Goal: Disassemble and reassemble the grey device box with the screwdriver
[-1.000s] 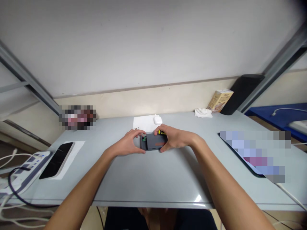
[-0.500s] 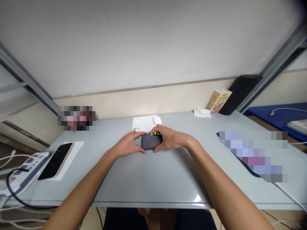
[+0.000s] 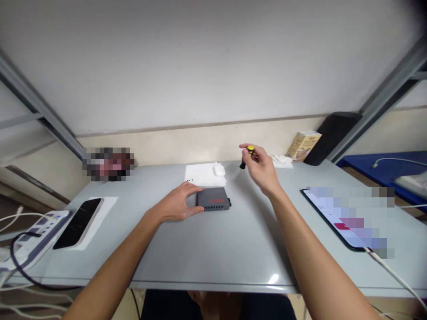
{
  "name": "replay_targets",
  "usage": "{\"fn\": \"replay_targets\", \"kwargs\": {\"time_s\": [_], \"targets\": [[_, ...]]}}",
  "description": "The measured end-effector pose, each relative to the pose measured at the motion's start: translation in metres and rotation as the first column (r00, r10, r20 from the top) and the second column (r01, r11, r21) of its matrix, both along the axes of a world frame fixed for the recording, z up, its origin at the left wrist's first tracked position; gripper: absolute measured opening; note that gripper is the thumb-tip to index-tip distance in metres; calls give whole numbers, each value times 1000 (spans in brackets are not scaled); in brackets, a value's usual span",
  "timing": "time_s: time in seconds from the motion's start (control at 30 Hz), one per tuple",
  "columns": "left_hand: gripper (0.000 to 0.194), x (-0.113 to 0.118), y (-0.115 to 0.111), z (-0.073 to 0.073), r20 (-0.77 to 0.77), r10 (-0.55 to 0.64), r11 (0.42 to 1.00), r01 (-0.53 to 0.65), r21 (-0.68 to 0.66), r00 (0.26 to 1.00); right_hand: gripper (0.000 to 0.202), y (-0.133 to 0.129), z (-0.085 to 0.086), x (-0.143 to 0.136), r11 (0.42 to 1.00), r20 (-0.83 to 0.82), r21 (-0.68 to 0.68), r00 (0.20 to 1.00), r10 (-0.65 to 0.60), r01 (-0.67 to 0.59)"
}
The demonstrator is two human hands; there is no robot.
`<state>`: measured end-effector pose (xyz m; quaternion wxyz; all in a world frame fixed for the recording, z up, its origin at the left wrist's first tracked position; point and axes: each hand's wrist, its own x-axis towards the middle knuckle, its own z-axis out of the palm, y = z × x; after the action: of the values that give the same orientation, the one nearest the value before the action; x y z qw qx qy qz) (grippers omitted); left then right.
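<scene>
A dark grey box (image 3: 213, 198) with red lettering lies flat on the grey desk (image 3: 200, 249). My left hand (image 3: 178, 202) grips its left side between thumb and fingers. Raised over the desk, behind and to the right of the box, my right hand (image 3: 260, 166) is closed on a black and yellow screwdriver (image 3: 250, 151), whose dark end points down. Just behind the box is a white paper (image 3: 202, 174) with a few small dark bits at its left. A small white case (image 3: 219, 170) rests on the paper's right side.
At the left are a black phone (image 3: 78, 223) on paper and a power strip (image 3: 42, 235) with cables. A tablet (image 3: 336, 222) with a white cable lies at the right. Back right stand a carton (image 3: 303, 146), crumpled tissue (image 3: 282, 161) and a black cylinder (image 3: 332, 138).
My right hand has left the box's right side and moved up and to the right with the screwdriver. The box's right end now shows. My left hand has stayed on the box.
</scene>
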<state>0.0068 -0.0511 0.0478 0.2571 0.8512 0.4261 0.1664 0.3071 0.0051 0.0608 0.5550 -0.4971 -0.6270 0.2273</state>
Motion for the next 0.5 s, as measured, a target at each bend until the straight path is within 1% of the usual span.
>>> {"fn": "replay_targets", "kwargs": {"time_s": [0.07,0.1,0.13,0.2,0.3,0.4,0.5], "targets": [[57,1,0,1,-1,-3,1000,3,26,1000,48,0,1,-1,992,-136,39,985,-110,116],[54,1,0,1,3,3,999,-3,34,1000,49,0,1,-3,989,-209,33,969,-134,144],[50,1,0,2,9,7,999,-8,39,1000,50,0,0,-5,991,-267,15,956,-122,131],[42,2,1,4,20,9,999,-10,39,1000,52,1,-4,-11,998,-360,-18,931,-61,59],[39,3,2,7,43,-1,1000,0,25,999,54,4,-15,-24,993,-423,-65,904,64,-101],[41,3,4,6,68,-7,1000,7,2,998,57,4,-25,-38,966,-438,-126,887,148,-224],[51,4,7,2,92,15,1000,-14,-9,996,57,1,-32,-49,940,-452,-175,872,189,-294]]}}
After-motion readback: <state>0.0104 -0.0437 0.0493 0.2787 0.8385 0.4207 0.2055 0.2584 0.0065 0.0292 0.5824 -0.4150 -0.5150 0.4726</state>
